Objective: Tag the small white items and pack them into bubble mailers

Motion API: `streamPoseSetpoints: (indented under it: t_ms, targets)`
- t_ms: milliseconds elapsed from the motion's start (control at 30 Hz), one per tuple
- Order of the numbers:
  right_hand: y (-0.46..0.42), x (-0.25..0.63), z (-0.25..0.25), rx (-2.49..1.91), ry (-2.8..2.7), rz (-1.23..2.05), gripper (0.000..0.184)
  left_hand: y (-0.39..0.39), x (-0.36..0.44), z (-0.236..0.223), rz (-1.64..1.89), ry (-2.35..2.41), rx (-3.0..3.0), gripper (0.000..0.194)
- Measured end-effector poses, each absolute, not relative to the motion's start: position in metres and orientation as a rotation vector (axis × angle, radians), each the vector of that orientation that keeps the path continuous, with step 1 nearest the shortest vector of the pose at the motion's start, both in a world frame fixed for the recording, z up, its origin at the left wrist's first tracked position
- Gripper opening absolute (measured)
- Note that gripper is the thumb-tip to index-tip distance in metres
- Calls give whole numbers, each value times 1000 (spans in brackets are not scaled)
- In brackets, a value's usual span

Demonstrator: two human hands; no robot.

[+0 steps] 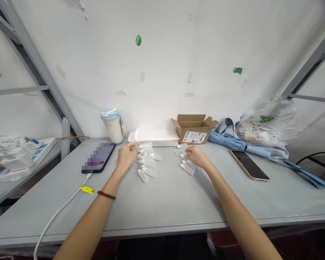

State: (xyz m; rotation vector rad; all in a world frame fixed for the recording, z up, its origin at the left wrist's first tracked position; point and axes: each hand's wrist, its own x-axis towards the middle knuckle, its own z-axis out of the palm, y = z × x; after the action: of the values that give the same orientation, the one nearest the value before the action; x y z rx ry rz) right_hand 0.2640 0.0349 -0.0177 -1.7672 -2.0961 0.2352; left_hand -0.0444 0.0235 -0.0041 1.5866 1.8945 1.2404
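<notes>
Two clusters of small white tags lie on the grey table (165, 202). My left hand (126, 155) rests at the left edge of the left cluster (146, 160), fingers curled and pinching the strings of those tags. My right hand (197, 156) lies over the right cluster (184, 164), fingers bent around some of the tags. A dark red bead bracelet (106, 195) circles my left wrist.
A phone (99, 157) on a white cable (56, 215) with a yellow label lies left. A white and blue cup (113, 126), stacked white sheets (154, 137) and an open cardboard box (194, 128) stand at the back. Another phone (248, 164), a blue umbrella (260, 150) and a plastic bag (268, 121) are right.
</notes>
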Motion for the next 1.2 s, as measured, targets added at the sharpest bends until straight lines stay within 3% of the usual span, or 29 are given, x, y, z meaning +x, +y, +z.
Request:
streamPoseSetpoints:
  t_ms: [133, 467, 833, 1033, 1200]
  targets:
    - [35, 264, -18, -1807, -2097, 275, 22, 20, -41, -2, 1232, 1901, 1669, 41]
    - [34, 261, -21, -1780, -2030, 412, 28, 6, -18, 1, 1218, 1694, 1823, 38]
    - [27, 250, -7, -1485, -1772, 494, 15, -9, -1, 2, 1132, 1515, 1947, 25]
    - [10, 229, 3, -1288, -1604, 844, 31, -21, 11, 7, 1042, 1356, 1912, 29]
    - [-1, 215, 5, -1193, -1652, 951, 37, -22, 13, 7, 973, 1344, 1908, 33]
